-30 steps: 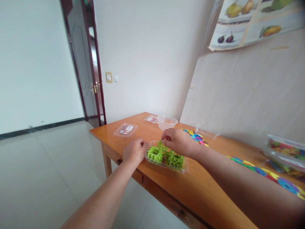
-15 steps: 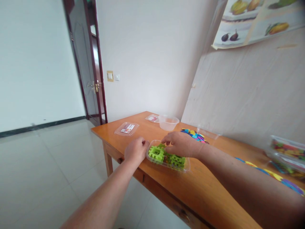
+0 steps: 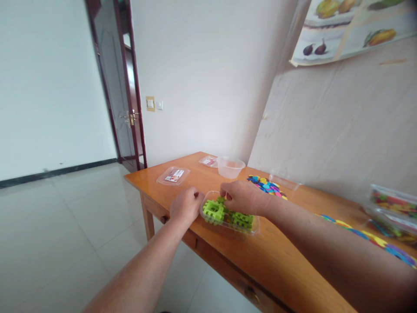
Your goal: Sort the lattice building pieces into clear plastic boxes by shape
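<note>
In front of me stands a clear plastic tub (image 3: 255, 227) holding several bright green interlocking plastic blocks (image 3: 213, 211). My left hand (image 3: 185, 204) rests closed on the table at the tub's left end, its fingers curled. Whether anything is inside those fingers is hidden. Over the far side of the tub, my right hand (image 3: 245, 196) has its thumb and fingers pinched together at a green block (image 3: 221, 201). The hand partly covers the blocks below it.
On the wooden table (image 3: 195, 178) are a clear lid (image 3: 174, 175) with a label, another lid (image 3: 208, 161), a round translucent bowl (image 3: 230, 168) and a pile of colourful flat pieces (image 3: 265, 184). More colourful pieces (image 3: 368, 237) and packed clear boxes (image 3: 394, 208) are at right.
My right hand's fingers have closed from spread to a pinch and dipped toward the green blocks. The left hand and the tub have stayed in place.
</note>
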Demonstrator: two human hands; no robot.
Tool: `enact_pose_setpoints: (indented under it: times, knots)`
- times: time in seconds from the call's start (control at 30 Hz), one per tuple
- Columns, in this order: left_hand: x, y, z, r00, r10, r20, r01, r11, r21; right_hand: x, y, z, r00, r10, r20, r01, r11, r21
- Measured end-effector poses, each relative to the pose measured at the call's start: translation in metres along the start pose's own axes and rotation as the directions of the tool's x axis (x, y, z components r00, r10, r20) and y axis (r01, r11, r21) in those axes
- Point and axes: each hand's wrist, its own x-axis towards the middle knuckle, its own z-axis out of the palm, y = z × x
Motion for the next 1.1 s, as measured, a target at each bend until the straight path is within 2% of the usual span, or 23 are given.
enact_pose_setpoints:
  times: [0.2,0.37,0.57,0.7,0.87,1.1]
  knots:
    - [0.0,-0.002,0.002,1.0,0.002,-0.023,-0.002,1.0,0.002,-0.001,-0.002,-0.002,0.997,-0.042,0.071,0.041,0.999,0.018]
    - [0.0,-0.002,0.003,1.0,0.008,-0.024,-0.009,1.0,-0.005,0.0,-0.003,-0.006,0.997,0.028,0.077,-0.023,0.998,-0.063]
    - [0.001,-0.003,0.005,1.0,0.005,-0.029,-0.005,1.0,0.002,0.0,-0.005,-0.004,0.997,-0.013,0.078,0.023,0.991,-0.133]
    - [0.002,-0.004,0.006,0.999,0.013,-0.031,-0.013,1.0,-0.006,0.0,-0.003,-0.002,0.997,-0.04,0.073,0.046,0.995,-0.084]
    - [0.001,-0.003,0.005,1.0,-0.003,-0.018,0.003,1.0,-0.007,0.002,0.0,0.002,0.999,0.01,0.031,-0.009,1.0,-0.019]
    - [0.0,-0.002,0.003,1.0,0.002,-0.028,-0.002,1.0,0.0,0.002,0.001,0.003,1.0,-0.006,-0.004,0.006,0.992,0.129]
